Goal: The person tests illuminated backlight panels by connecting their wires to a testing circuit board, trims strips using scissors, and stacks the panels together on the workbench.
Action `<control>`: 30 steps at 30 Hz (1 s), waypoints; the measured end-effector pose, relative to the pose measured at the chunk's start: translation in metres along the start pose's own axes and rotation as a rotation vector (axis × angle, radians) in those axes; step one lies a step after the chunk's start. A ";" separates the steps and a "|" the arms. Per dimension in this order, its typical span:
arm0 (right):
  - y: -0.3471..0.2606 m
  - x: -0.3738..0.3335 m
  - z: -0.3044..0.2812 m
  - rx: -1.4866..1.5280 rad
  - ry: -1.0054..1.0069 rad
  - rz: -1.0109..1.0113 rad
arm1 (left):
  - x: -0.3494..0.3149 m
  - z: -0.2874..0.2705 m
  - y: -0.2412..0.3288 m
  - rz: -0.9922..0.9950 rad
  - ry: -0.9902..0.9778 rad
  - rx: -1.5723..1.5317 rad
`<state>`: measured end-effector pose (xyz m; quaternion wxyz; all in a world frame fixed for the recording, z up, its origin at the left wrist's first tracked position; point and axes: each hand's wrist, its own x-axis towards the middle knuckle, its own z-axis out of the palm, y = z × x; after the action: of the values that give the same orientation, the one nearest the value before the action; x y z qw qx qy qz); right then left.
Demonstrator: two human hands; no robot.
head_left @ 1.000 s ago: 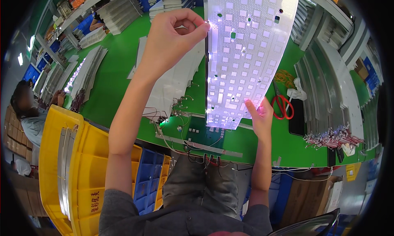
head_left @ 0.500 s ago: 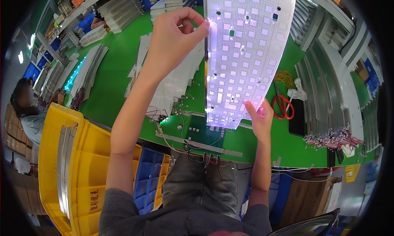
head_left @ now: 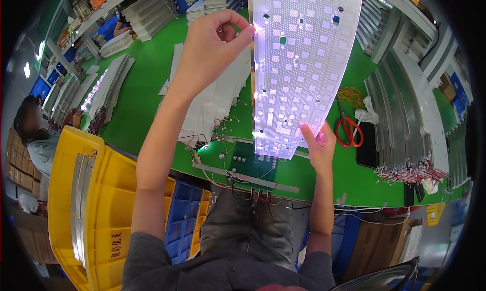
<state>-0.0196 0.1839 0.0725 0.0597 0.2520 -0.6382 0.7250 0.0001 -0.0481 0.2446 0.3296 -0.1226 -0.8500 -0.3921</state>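
Note:
In front of me stands a tall, glowing white backlight panel (head_left: pixel 293 78), dotted with small squares and a few holes, its top cut off by the picture's edge. My left hand (head_left: pixel 215 50) pinches its left edge high up between thumb and fingers. Lower down, my right hand (head_left: pixel 320 147) is closed on the right edge, thumb on the face toward me and fingers partly hidden behind. The panel's lower end is over a green circuit board (head_left: pixel 248 164) with wires at the bench's front edge. Left of the panel lies a pile of white panels (head_left: pixel 210 96) with thin wires.
Red-handled scissors (head_left: pixel 348 131), a black phone-like slab (head_left: pixel 366 148) and yellow rubber bands (head_left: pixel 351 96) lie on the green bench (head_left: pixel 142 104). Stacked panels (head_left: pixel 405 114) with red-white leads stand at right. A yellow crate (head_left: pixel 96 205) is at lower left; a co-worker (head_left: pixel 38 131) is beyond.
The panel's upper part has shifted slightly left, my left hand along with it. My right hand has barely moved. Lights near the co-worker have turned from cyan to whitish violet.

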 end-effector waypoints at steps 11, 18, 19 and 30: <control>0.000 0.000 -0.001 0.002 -0.004 -0.005 | -0.002 0.005 0.001 0.066 0.013 0.078; 0.001 0.000 -0.001 0.003 -0.001 0.001 | -0.002 0.005 -0.001 0.078 0.008 0.059; 0.000 0.000 -0.001 -0.004 -0.002 0.003 | -0.002 0.005 -0.001 0.082 0.008 0.055; -0.001 0.000 0.000 -0.012 -0.004 -0.005 | 0.000 0.009 -0.005 0.177 0.098 0.026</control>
<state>-0.0192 0.1846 0.0730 0.0618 0.2546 -0.6422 0.7204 -0.0063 -0.0447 0.2369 0.4057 -0.1737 -0.8237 -0.3560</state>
